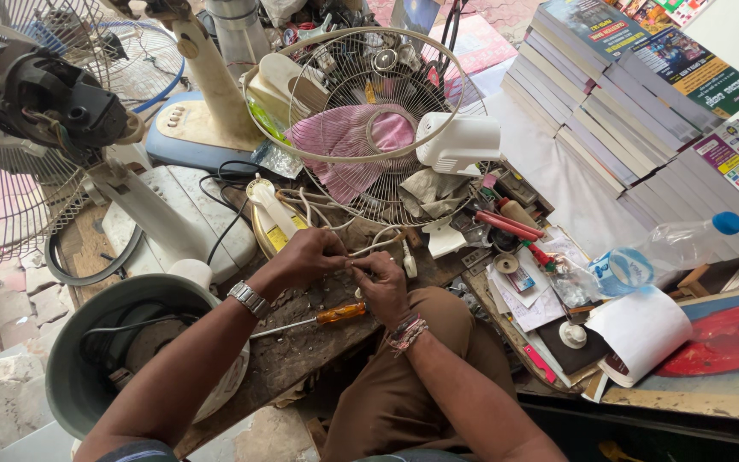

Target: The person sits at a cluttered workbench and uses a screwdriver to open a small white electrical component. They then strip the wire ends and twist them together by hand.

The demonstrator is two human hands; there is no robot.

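Cluttered, scarred wooden bench (pixel 301 351) left me little room; my left hand (pixel 305 257) and right hand (pixel 382 287) pinched thin white wire (pixel 368 250) beside an orange-handled screwdriver (pixel 318 319).

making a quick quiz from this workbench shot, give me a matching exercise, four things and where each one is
Things:
1 screwdriver
2 plastic bottle
3 fan guard
4 wristwatch

Places:
A on the left wrist
B beside the stacked books
C on the bench under the hands
D upright behind the hands

Pairs: 1-C, 2-B, 3-D, 4-A
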